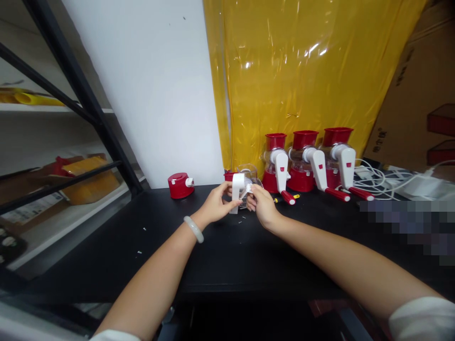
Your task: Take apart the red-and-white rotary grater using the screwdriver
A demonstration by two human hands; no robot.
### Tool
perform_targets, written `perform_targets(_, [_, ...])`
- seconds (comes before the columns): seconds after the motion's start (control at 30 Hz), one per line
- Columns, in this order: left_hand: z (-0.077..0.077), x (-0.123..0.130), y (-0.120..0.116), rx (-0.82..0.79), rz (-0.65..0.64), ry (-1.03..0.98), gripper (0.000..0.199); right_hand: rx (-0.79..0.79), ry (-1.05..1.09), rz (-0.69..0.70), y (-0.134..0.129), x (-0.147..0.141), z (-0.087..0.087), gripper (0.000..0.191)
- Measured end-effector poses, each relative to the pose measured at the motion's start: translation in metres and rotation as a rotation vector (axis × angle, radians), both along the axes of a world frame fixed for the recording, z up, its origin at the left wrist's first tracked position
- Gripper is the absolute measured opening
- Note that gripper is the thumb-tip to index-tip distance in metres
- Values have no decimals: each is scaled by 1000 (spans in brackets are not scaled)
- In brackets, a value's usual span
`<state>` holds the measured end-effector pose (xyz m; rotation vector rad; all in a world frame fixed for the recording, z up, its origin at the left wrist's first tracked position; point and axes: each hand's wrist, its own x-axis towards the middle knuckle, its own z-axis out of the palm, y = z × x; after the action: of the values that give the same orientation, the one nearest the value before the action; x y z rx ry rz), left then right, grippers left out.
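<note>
1. Near the far edge of the black tabletop [213, 265], about midway along it, a clear plastic housing [255, 180] is between the person's two hands; whether it rests on the surface or is lifted cannot be told.
2. Its wall is transparent, rounded and glossy, with pale glints; fingers hide much of its lower part.
3. Against its left side stands a white piece [236, 189], opaque and smooth, broad and blocky at the top, narrowing to a flat strip below.
4. The left hand [219, 202], a pale bangle [194, 229] at its wrist, has thumb and fingers clamped on the white piece.
5. The right hand [263, 204] has thumb and forefinger pinched on a small white fitting [249, 188] at the housing, its other fingers curled.
6. Just behind the left fingertips, a red part [228, 175] shows, mostly hidden.
7. Toward the tabletop's far left corner sits a round red base [180, 186] with a white spout-like stub.
8. Along the far edge, right of the hands, three red-and-clear rotary graters [304, 163] stand upright, white cranks angled down to red grips.
</note>
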<state>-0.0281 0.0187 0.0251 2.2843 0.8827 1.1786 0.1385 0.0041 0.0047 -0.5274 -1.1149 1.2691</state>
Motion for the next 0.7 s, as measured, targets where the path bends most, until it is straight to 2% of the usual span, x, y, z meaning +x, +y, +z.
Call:
perform_targets(0.33, [0, 0, 0, -23, -31, -27, 43, 24, 6, -14, 0, -1, -2, 44])
perform_targets(0.5, [0, -7, 8, 26, 7, -53, 45, 10, 50, -57, 2, 3, 3, 44])
perform_targets(0.63, [0, -20, 22, 12, 96, -120, 48, 12, 140, -139, 12, 15, 9, 37])
perform_targets(0.7, [0, -24, 26, -16, 100, -139, 49, 4, 156, -161, 16, 19, 10, 36])
